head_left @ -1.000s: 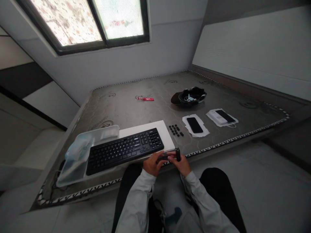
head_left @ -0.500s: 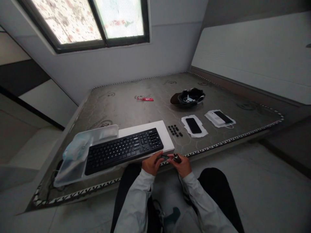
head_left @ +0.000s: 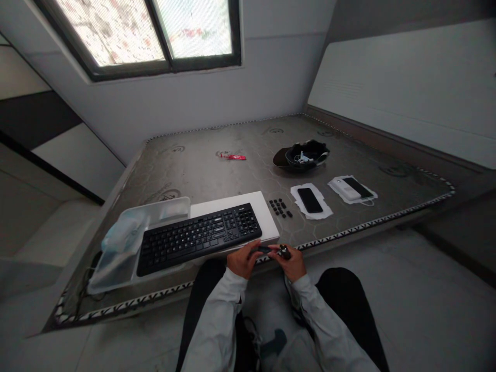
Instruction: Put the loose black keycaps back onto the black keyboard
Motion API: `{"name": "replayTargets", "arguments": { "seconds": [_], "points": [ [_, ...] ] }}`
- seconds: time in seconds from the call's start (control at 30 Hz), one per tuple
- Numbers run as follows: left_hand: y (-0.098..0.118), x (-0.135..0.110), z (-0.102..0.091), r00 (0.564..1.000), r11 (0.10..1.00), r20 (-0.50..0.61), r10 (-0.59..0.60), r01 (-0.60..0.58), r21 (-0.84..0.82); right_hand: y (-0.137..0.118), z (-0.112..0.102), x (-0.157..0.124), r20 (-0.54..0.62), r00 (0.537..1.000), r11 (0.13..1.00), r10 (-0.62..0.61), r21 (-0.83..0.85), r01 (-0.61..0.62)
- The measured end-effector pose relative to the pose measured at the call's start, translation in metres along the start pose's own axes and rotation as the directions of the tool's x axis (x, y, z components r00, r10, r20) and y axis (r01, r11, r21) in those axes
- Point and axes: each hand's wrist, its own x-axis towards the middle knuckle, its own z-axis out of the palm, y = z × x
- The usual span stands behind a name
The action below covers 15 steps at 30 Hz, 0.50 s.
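Note:
My left hand (head_left: 241, 261) and my right hand (head_left: 291, 262) meet at the near edge of the mattress (head_left: 217, 170), just below the right end of a black keyboard (head_left: 198, 237). The left fingers pinch a small dark piece (head_left: 260, 250). The right fingers are closed round a small black tool (head_left: 284, 251). The two items touch or nearly touch between the hands. The keyboard rests on a white board (head_left: 256, 206).
Several loose black keycaps (head_left: 280, 207) lie right of the board. A black phone on white paper (head_left: 310, 200), a white device with a phone (head_left: 352, 188), a dark cap (head_left: 301, 155) and a red wrapper (head_left: 232, 156) lie farther back. A clear plastic tray (head_left: 124, 243) sits at left.
The black tool in my right hand has tipped from upright to lying low against the piece in my left hand. Both hands stay at the mattress edge.

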Motion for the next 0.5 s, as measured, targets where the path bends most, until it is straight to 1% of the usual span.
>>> {"name": "replayTargets", "arguments": {
  "seconds": [0.1, 0.17, 0.27, 0.33, 0.37, 0.43, 0.5],
  "points": [
    [-0.0009, 0.0012, 0.0, 1.0, 1.0, 0.015, 0.024, -0.024, 0.016, -0.0005, -0.0009, 0.0002, 0.013, 0.999, 0.999, 0.041, 0.014, -0.041],
    [-0.0015, 0.0024, -0.0005, 0.998, 0.998, 0.033, 0.055, -0.055, 0.027, -0.002, -0.002, 0.0012, 0.048, 0.994, 0.994, 0.098, 0.046, -0.101],
    [-0.0037, 0.0037, -0.0007, 0.991, 0.991, 0.042, 0.127, -0.129, 0.029, -0.0039, -0.0034, 0.0038, 0.095, 0.976, 0.972, 0.195, 0.118, -0.205],
    [-0.0057, 0.0039, 0.0, 0.981, 0.982, 0.049, 0.186, -0.187, 0.016, -0.0035, -0.0042, 0.0052, 0.128, 0.964, 0.949, 0.233, 0.186, -0.254],
    [-0.0067, 0.0039, 0.0005, 0.976, 0.977, 0.055, 0.213, -0.213, 0.007, -0.0027, -0.0047, 0.0055, 0.165, 0.956, 0.934, 0.244, 0.226, -0.278],
    [-0.0081, 0.0037, 0.0018, 0.965, 0.968, 0.07, 0.251, -0.251, -0.009, -0.0005, -0.0062, 0.0056, 0.273, 0.93, 0.897, 0.247, 0.299, -0.326],
    [-0.0083, 0.0036, 0.0027, 0.96, 0.964, 0.083, 0.268, -0.267, -0.023, 0.0014, -0.0082, 0.0052, 0.364, 0.9, 0.871, 0.239, 0.331, -0.364]
  ]
}}
